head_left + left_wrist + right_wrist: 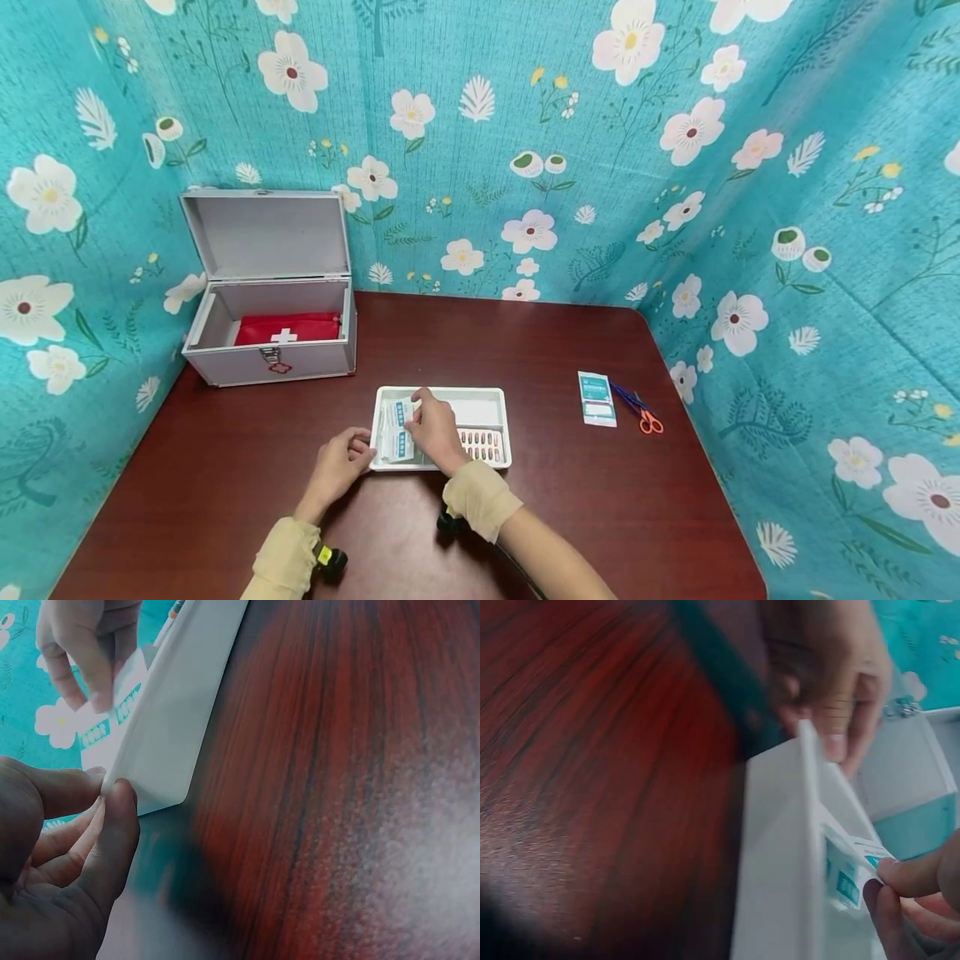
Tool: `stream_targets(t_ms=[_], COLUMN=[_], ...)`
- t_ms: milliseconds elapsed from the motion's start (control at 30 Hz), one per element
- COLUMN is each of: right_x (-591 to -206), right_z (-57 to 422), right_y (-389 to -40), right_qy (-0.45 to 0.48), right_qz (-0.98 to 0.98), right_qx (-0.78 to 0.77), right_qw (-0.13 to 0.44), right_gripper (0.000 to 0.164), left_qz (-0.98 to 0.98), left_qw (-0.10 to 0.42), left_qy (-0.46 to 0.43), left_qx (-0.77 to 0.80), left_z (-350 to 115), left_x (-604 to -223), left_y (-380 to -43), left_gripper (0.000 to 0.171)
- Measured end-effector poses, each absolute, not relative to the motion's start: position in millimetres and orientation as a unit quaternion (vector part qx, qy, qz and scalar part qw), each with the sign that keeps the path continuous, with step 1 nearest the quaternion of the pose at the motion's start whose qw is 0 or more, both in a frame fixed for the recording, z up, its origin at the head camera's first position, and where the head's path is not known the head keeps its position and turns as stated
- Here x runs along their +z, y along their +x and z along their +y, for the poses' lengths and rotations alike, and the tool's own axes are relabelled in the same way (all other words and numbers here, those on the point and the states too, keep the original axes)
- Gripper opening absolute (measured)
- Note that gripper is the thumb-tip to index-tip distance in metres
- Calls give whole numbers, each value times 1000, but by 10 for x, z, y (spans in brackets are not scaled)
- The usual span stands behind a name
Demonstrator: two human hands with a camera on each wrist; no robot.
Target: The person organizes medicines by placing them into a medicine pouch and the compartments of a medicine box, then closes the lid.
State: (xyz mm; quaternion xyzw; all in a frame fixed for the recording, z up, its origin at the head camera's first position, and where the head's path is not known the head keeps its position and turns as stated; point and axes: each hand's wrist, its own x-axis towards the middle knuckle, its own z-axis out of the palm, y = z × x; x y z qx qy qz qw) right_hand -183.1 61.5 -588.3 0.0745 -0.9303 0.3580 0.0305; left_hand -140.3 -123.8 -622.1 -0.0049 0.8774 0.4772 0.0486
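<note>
A white plastic tray [442,389] with compartments lies on the table. My left hand [342,465] pinches its left corner; in the left wrist view the thumb and a finger close on the tray's rim [112,776]. Small white-and-blue sachets [399,448] lie in the tray's left compartment. Over that compartment, my right hand [435,427] pinches the edge of one sachet [871,853] between thumb and finger, seen in the right wrist view. A blister pack of capsules [486,448] sits in the lower right compartment, partly covered by the right wrist.
Back left stands an open silver case [273,362] with a red pouch [300,327] bearing a white cross inside. To the right lie a white-and-teal packet [597,400], a slim blue item [626,395] and orange-handled scissors [651,423]. Floral curtains [480,167] border the table.
</note>
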Motion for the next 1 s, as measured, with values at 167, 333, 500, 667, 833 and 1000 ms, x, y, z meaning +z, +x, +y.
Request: stream_targets(t_ms=[167,333,500,667,833,1000], right_x=[-5965,-5976,-5900,-5794,-5682,-5692], right_z=[565,583,699,1012,1565,2265], right_y=[-1793,-1767,-1779,-1904,-2090,-2218], right_qy=[86,108,113,89,27,-73], right_qz=[-940,-947,-939,-926,-922,-915], right_qx=[324,297,314,347,359,367], right_qw=[55,59,83,120,145,152], right_gripper=[48,37,26,22,22,20], left_qz=[875,874,871,869,870,869], left_qw=[53,49,62,71,75,77], left_qy=[-6,-4,-13,-15,-16,-18], left_qx=[481,484,487,489,487,489], left_z=[-1238,-1233,-1229,-1221,-1223,-1217], left_x=[-6217,-6207,-6201,-6194,-6195,-6189], left_y=[-1404,-1403,-1411,-1419,-1410,-1407], left_gripper=[29,30,31,32,32,32])
